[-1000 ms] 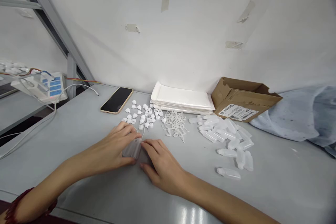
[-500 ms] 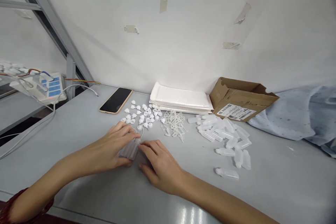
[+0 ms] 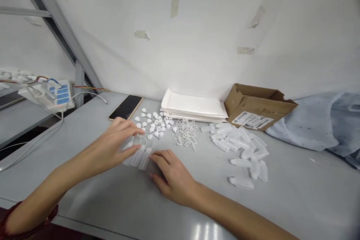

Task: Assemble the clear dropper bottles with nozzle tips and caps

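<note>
Three small translucent squeeze bottles [image 3: 144, 160] lie side by side on the grey table, each with a thin looped white strap at its neck. Over the row's left part my left hand [image 3: 119, 142] hovers, thumb and fingers spread, nothing gripped; it hides some of the bottles. My right hand [image 3: 173, 178] rests at the row's right side, its index fingertip at the nearest bottle and its thumb apart below. Beyond the hands are scattered white cone-shaped caps [image 3: 156, 123] and a tangle of white looped straps [image 3: 187, 131].
Loose bottles [image 3: 236, 138] form a pile on the right, some lying nearer me. Behind stand stacked white padded envelopes [image 3: 194, 105] and an open cardboard box [image 3: 258, 108] beside pale blue cloth [image 3: 312, 123]. A phone [image 3: 126, 107] and a power strip [image 3: 60, 93] with cables are at left.
My left hand has lifted off the bottles and moved up and left, its fingers opening wider and uncovering the row. My right hand has barely moved.
</note>
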`<state>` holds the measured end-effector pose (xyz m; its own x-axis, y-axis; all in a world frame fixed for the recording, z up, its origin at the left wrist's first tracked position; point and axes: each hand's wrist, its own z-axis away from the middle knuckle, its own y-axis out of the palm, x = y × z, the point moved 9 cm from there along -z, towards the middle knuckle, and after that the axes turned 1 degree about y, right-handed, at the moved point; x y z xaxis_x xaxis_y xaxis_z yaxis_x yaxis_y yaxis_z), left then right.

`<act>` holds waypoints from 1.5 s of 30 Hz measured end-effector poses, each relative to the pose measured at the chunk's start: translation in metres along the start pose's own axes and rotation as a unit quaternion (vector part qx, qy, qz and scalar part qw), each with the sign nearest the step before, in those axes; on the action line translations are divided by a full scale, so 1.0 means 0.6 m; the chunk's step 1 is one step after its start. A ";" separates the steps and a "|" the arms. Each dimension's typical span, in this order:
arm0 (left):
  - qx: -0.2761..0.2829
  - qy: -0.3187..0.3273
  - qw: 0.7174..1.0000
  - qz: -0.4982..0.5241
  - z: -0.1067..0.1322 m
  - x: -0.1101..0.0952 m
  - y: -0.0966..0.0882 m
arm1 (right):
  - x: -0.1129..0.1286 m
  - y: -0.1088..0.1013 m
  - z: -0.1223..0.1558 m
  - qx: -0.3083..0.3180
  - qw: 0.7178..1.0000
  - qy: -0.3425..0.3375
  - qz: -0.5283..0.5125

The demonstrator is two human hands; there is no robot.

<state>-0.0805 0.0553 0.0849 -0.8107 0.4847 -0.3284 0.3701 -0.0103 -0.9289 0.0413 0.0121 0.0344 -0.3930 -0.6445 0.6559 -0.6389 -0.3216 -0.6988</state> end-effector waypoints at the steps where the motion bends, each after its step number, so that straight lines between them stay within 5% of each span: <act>1: 0.031 0.010 0.999 0.010 0.000 -0.007 0.013 | -0.001 0.000 0.000 -0.001 1.000 0.000 -0.003; 4: 0.099 0.027 0.994 0.045 0.003 -0.023 0.046 | -0.002 -0.001 0.002 -0.009 1.000 0.000 -0.008; 7: 0.112 0.035 0.992 0.053 0.006 -0.033 0.064 | -0.003 -0.003 0.004 -0.025 1.000 -0.004 -0.013; 14: 0.125 0.020 0.991 0.036 0.000 -0.029 0.064 | -0.002 -0.007 0.005 -0.038 0.999 -0.006 -0.021; 20: 0.008 -0.050 0.999 0.000 -0.032 0.027 0.030 | -0.001 -0.002 0.004 -0.033 0.999 -0.014 0.006; 27: -0.004 -0.054 0.998 0.028 -0.058 0.034 0.051 | 0.000 0.005 0.000 -0.023 0.999 -0.014 0.042; 34: -0.075 -0.115 0.991 0.007 -0.079 0.047 0.010 | -0.005 0.011 -0.014 -0.029 0.996 -0.006 0.088; 42: -0.087 -0.156 0.984 0.001 -0.089 0.069 0.014 | -0.015 0.011 -0.028 -0.051 0.993 0.021 0.107; 45: -0.034 -0.128 0.991 0.032 -0.071 0.058 0.017 | -0.015 0.010 -0.034 -0.051 0.992 0.017 0.110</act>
<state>-0.0858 0.1093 0.0713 -0.8699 0.2465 -0.4273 0.4476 0.0302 -0.8937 0.0275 0.0303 0.0298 -0.5516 -0.6666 0.5014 -0.5983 -0.1027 -0.7947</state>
